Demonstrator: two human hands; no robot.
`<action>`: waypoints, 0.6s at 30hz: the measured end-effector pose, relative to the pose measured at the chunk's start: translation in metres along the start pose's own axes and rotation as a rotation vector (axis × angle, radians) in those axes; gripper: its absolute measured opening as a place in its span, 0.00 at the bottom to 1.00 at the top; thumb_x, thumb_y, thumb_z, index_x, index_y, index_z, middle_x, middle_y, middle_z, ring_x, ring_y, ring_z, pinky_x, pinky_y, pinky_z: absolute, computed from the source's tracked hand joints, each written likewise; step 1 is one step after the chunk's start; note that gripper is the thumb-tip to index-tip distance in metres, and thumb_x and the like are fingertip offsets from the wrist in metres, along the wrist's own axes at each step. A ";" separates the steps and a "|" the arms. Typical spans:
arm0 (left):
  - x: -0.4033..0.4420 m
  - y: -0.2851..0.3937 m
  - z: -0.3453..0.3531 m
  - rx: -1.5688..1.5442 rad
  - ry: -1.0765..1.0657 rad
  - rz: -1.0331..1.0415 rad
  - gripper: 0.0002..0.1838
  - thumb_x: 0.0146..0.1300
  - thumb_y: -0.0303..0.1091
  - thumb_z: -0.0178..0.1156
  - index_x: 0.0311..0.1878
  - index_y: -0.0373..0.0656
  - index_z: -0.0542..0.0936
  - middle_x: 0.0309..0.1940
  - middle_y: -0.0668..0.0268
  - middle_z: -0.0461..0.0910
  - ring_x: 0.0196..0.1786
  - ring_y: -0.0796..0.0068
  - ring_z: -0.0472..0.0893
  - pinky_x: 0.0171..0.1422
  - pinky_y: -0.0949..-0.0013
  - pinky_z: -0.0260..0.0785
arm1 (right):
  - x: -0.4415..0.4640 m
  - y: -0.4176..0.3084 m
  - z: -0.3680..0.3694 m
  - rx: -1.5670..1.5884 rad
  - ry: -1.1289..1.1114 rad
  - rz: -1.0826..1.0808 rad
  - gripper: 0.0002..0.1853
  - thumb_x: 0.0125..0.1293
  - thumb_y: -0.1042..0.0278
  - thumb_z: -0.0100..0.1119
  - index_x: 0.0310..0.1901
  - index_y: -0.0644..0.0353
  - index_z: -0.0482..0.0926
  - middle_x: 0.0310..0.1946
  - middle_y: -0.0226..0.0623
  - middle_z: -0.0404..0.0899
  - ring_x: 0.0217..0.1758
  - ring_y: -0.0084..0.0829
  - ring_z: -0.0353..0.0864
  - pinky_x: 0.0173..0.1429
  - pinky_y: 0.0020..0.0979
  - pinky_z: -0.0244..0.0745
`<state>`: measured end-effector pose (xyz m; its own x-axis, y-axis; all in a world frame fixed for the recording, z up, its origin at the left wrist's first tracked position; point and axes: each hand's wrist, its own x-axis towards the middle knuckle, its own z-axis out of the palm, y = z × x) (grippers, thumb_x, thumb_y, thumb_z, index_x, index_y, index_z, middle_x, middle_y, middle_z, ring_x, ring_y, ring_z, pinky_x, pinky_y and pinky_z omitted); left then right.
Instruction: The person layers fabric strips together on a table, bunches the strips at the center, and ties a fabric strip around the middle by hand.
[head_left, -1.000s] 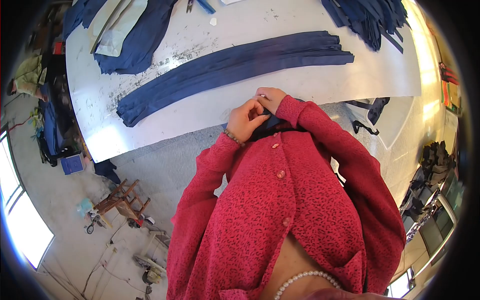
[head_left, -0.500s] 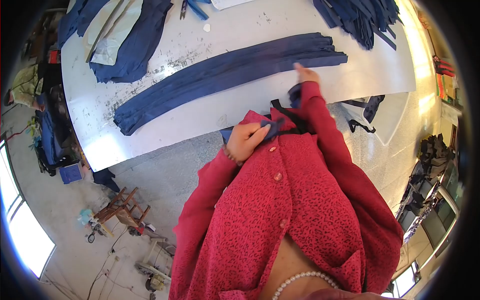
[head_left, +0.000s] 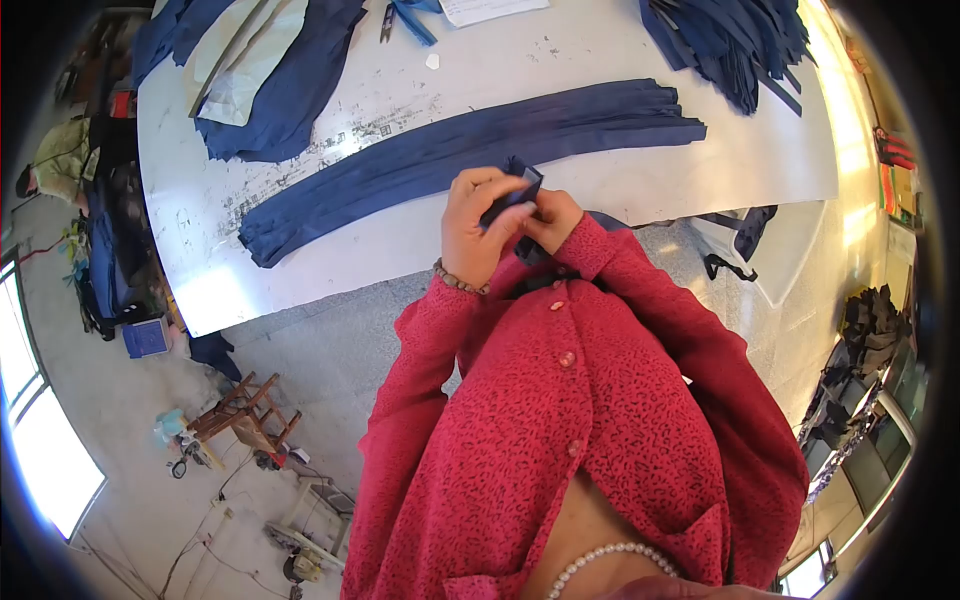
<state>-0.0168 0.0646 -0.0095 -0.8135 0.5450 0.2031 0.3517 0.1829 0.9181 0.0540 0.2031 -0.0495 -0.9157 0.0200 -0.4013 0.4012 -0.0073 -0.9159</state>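
Observation:
My left hand, with a beaded bracelet at its wrist, is closed on a small dark cloth piece just over the table's near edge. Close beside it on the right, my right hand pinches the lower part of the same dark cloth. Beyond both hands a long stack of navy fabric strips lies across the white table. The fingertips of my right hand are partly hidden behind the cloth.
Navy fabric with pale paper pieces lies at the upper left. A pile of navy strips sits at the upper right. Small snips lie at the far edge. A wooden stool and another person are at left.
My right hand has come back from near the strip stack to my left hand. My left hand has lifted away from my waist with the dark cloth, towards the table.

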 end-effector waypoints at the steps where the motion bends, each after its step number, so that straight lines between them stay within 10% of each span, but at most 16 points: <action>1: -0.002 -0.004 0.000 0.008 0.005 0.002 0.08 0.55 0.27 0.63 0.39 0.38 0.80 0.39 0.65 0.77 0.38 0.77 0.75 0.46 0.74 0.66 | 0.004 -0.003 -0.004 0.001 -0.007 -0.007 0.19 0.56 0.64 0.66 0.46 0.65 0.75 0.35 0.36 0.82 0.35 0.23 0.79 0.40 0.27 0.74; 4: -0.029 -0.036 -0.004 -0.532 -0.318 -0.602 0.18 0.52 0.33 0.68 0.45 0.37 0.79 0.41 0.66 0.78 0.42 0.76 0.76 0.47 0.72 0.67 | 0.008 -0.010 -0.039 0.157 0.165 -0.004 0.13 0.56 0.66 0.66 0.34 0.64 0.74 0.23 0.29 0.76 0.25 0.18 0.72 0.30 0.24 0.68; 6: -0.053 -0.069 -0.021 -0.090 -0.607 -0.709 0.18 0.52 0.37 0.68 0.42 0.37 0.80 0.32 0.66 0.80 0.36 0.79 0.78 0.43 0.74 0.69 | 0.020 -0.005 -0.084 0.269 0.512 -0.031 0.15 0.54 0.66 0.69 0.25 0.56 0.68 0.17 0.24 0.68 0.19 0.14 0.65 0.23 0.21 0.59; 10: -0.109 -0.121 -0.100 -0.011 -0.685 -0.911 0.16 0.53 0.43 0.67 0.35 0.39 0.83 0.21 0.67 0.79 0.27 0.80 0.76 0.34 0.73 0.68 | 0.038 0.086 -0.239 0.282 1.042 -0.051 0.21 0.51 0.61 0.72 0.43 0.63 0.76 0.24 0.26 0.73 0.24 0.17 0.68 0.30 0.20 0.62; 15: -0.165 -0.188 -0.231 0.596 -0.693 -0.754 0.23 0.47 0.56 0.66 0.28 0.41 0.82 0.23 0.55 0.79 0.28 0.56 0.78 0.34 0.59 0.67 | 0.018 0.175 -0.342 0.488 1.160 0.164 0.23 0.59 0.56 0.64 0.50 0.65 0.76 0.40 0.40 0.80 0.40 0.34 0.80 0.45 0.31 0.75; 18: -0.153 -0.189 -0.286 0.808 -0.517 -0.685 0.21 0.48 0.52 0.66 0.25 0.40 0.79 0.20 0.54 0.76 0.24 0.62 0.77 0.30 0.62 0.64 | 0.009 0.182 -0.341 0.409 1.229 0.416 0.26 0.61 0.50 0.60 0.51 0.64 0.76 0.43 0.41 0.80 0.42 0.36 0.80 0.47 0.33 0.74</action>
<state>-0.0915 -0.2874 -0.1169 -0.7274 0.3644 -0.5815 0.2568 0.9303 0.2618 0.1263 0.5432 -0.2193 -0.0336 0.8123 -0.5823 0.4087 -0.5205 -0.7497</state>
